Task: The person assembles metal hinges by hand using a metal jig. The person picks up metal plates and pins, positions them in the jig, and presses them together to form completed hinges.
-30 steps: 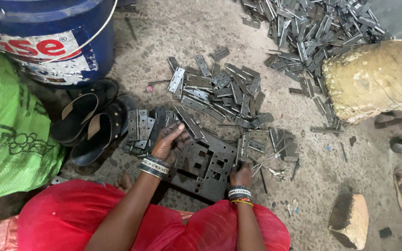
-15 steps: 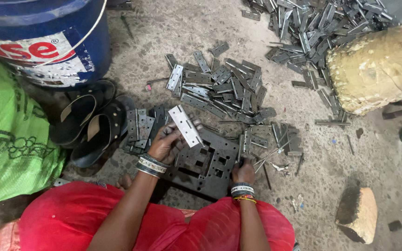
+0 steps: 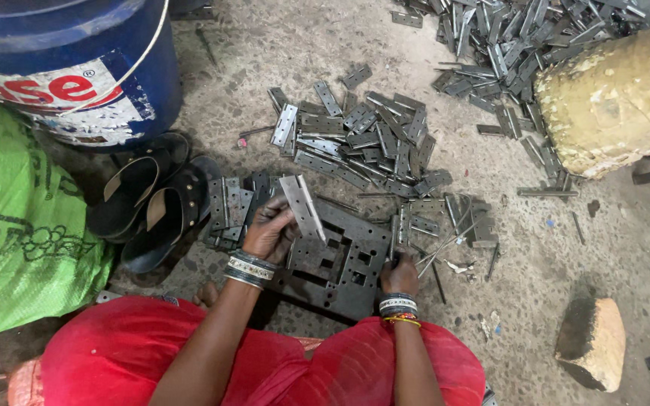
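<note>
My left hand (image 3: pixel 268 231) holds a grey metal hinge plate (image 3: pixel 302 206) tilted above a dark steel jig block (image 3: pixel 340 265) with square cut-outs that lies on the floor in front of my red-clad lap. My right hand (image 3: pixel 399 274) rests on the right edge of the block, fingers curled near thin metal pins (image 3: pixel 436 249); what it grips I cannot make out. A heap of loose hinges (image 3: pixel 362 143) lies just beyond the block. A small stack of hinge plates (image 3: pixel 229 207) sits left of my left hand.
A blue bucket (image 3: pixel 69 68) stands at top left above a pair of black sandals (image 3: pixel 152 203). A green sack (image 3: pixel 16 225) is at left. A second hinge pile (image 3: pixel 513 37), a yellowed sack (image 3: pixel 618 98) and a wooden block (image 3: pixel 592 342) are at right.
My left hand picked a hinge plate from the pile and lifted it over the jig block, drawing it closer. My right hand stayed at the block's right edge.
</note>
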